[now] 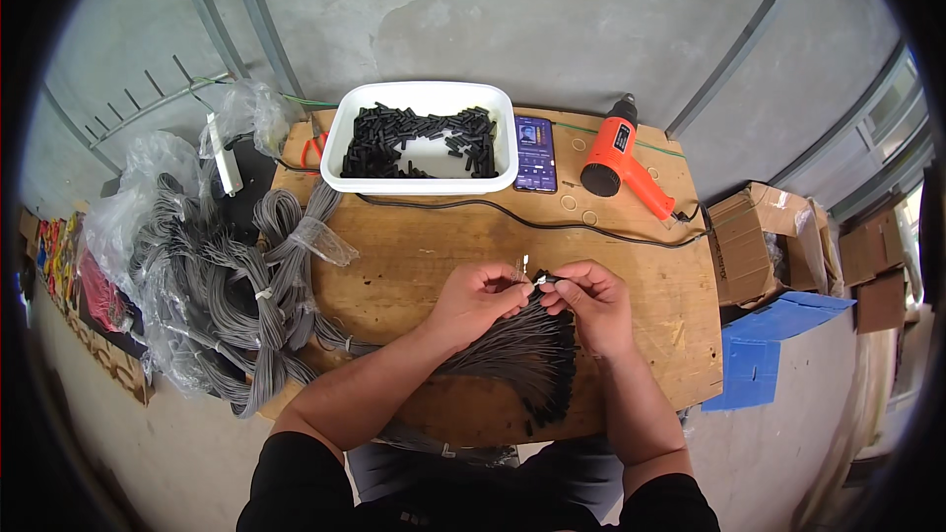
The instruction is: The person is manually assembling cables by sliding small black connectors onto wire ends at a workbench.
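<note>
Over the wooden table, my left hand point(481, 301) and my right hand point(596, 307) meet fingertip to fingertip, both closed in a pinch. Between my left thumb and finger is a thin wire end, with a small pale tip point(525, 262) standing above it. A short black sleeve point(548, 282) is pinched in my right fingers, which partly hide it. Whether the sleeve sits on the wire is too small to tell. Beneath my hands lies a fanned bundle of grey wires point(498, 355), whose ends toward the right carry black sleeves point(562, 360).
A white tub point(429, 185) of short black tubes stands at the back, beside a phone point(535, 153) and an orange heat gun point(621, 158) with a black cord point(522, 222). Grey wire coils point(266, 286) cover the left. Red-handled pliers point(313, 150) lie behind. Cardboard boxes point(739, 246) stand right.
</note>
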`<state>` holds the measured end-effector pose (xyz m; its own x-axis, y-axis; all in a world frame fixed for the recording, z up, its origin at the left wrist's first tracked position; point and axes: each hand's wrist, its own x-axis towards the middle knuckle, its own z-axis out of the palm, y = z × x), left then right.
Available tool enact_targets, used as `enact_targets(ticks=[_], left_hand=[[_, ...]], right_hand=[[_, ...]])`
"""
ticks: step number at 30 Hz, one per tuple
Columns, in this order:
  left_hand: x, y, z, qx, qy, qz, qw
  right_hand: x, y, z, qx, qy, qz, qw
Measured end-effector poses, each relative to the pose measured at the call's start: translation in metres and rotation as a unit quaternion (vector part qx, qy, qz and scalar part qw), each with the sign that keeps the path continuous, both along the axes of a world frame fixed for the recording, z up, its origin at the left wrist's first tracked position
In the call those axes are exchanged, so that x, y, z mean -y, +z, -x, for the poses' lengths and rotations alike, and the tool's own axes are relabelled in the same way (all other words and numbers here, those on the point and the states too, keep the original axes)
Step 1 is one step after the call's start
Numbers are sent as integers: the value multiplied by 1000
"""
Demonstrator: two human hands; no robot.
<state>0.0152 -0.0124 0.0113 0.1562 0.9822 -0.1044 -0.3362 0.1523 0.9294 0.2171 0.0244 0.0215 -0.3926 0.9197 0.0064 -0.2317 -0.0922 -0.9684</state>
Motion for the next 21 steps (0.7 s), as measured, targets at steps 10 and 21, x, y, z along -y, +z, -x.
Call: enact_targets(ticks=[10, 21], left_hand=[[2, 6, 0, -31, -22, -3, 999], [2, 3, 1, -36, -31, -3, 999]], right_hand=[[-1, -2, -1, -8, -31, -7, 999], [-1, -1, -1, 6, -20, -7, 1000]])
